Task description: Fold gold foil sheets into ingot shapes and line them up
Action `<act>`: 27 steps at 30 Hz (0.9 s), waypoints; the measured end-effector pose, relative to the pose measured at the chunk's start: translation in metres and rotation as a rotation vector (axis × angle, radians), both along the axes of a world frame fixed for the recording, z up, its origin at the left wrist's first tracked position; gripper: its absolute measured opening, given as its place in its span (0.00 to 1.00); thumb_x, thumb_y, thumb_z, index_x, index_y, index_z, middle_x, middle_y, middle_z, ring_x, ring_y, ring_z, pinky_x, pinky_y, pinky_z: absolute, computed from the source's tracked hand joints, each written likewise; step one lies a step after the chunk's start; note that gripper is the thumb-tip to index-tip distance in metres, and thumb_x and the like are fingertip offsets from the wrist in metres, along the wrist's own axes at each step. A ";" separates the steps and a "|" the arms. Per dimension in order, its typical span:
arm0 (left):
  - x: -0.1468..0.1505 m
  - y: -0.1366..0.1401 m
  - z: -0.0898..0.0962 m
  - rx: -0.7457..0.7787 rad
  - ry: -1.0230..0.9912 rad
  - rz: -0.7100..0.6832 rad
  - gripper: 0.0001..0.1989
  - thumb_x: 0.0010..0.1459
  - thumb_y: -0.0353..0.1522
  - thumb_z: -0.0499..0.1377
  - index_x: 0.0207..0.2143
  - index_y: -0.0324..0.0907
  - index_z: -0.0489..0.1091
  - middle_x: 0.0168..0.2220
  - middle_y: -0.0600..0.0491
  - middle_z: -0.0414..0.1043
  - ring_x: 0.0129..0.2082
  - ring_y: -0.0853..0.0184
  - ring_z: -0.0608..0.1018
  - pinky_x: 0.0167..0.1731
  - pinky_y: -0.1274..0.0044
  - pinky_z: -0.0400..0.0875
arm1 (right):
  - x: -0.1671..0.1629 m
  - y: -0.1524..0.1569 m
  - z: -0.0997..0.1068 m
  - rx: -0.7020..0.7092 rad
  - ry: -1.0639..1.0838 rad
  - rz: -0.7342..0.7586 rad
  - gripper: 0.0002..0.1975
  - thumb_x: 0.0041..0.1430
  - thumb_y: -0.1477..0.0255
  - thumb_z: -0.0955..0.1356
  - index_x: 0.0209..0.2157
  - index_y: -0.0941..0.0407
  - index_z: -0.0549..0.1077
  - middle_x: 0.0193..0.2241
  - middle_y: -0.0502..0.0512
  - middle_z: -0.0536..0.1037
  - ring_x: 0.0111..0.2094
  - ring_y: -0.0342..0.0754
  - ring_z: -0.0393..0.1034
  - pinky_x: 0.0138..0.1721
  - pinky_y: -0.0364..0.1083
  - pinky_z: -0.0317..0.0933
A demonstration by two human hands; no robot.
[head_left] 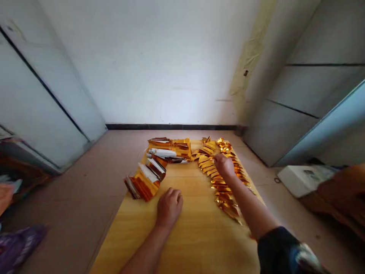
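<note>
Board (182,236): fingers (221,161) seemingly touching foil pieces (225,190).

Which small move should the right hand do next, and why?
Probably pinch one folded gold paper and lift it. The right hand already rests on that row, while the left hand lies curled on the bare wooden board, holding nothing.

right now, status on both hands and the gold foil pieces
Left hand closed, resting on wooden board. Right hand on row of folded gold foil pieces. Foil stacks alongside, untouched.
</note>
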State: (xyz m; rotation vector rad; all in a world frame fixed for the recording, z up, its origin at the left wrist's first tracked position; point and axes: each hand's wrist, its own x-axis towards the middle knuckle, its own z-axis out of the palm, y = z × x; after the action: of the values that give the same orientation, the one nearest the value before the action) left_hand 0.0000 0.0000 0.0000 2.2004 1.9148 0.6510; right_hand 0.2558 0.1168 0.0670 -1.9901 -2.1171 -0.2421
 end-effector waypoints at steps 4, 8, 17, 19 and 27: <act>0.000 0.001 0.004 0.009 -0.007 -0.020 0.07 0.57 0.29 0.53 0.32 0.43 0.71 0.32 0.53 0.70 0.34 0.67 0.72 0.36 0.78 0.61 | -0.050 -0.010 -0.010 -0.072 0.052 0.185 0.11 0.58 0.76 0.61 0.32 0.57 0.75 0.32 0.56 0.76 0.31 0.44 0.68 0.31 0.40 0.53; 0.001 0.000 0.005 0.015 -0.008 -0.011 0.07 0.57 0.29 0.53 0.31 0.43 0.71 0.31 0.53 0.70 0.33 0.68 0.72 0.35 0.78 0.61 | -0.083 -0.003 -0.021 -0.069 0.153 0.196 0.14 0.58 0.76 0.61 0.41 0.54 0.74 0.38 0.56 0.75 0.35 0.45 0.69 0.35 0.41 0.56; 0.002 0.001 0.004 0.004 -0.022 0.008 0.07 0.57 0.29 0.53 0.31 0.43 0.71 0.30 0.53 0.69 0.32 0.68 0.71 0.33 0.78 0.60 | -0.122 0.026 -0.028 -0.056 0.346 0.183 0.16 0.63 0.70 0.59 0.48 0.54 0.71 0.44 0.56 0.72 0.43 0.47 0.68 0.41 0.42 0.60; 0.003 0.001 0.005 -0.007 -0.029 0.011 0.08 0.56 0.29 0.53 0.31 0.43 0.72 0.30 0.53 0.70 0.32 0.68 0.71 0.33 0.78 0.60 | -0.126 0.030 -0.026 -0.093 0.350 0.181 0.15 0.62 0.68 0.61 0.47 0.53 0.72 0.45 0.56 0.72 0.44 0.47 0.68 0.43 0.42 0.60; 0.003 0.001 0.004 -0.001 -0.051 0.007 0.08 0.56 0.28 0.53 0.32 0.43 0.72 0.31 0.53 0.70 0.33 0.68 0.72 0.35 0.78 0.62 | -0.134 0.015 -0.020 0.089 0.403 0.283 0.13 0.58 0.70 0.64 0.44 0.56 0.73 0.41 0.58 0.72 0.41 0.48 0.68 0.43 0.44 0.59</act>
State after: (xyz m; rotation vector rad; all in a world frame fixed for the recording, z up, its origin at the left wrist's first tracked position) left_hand 0.0030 0.0007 0.0040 2.1563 1.8980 0.6995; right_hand 0.1214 0.1322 0.0472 -1.5102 -2.0440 0.1051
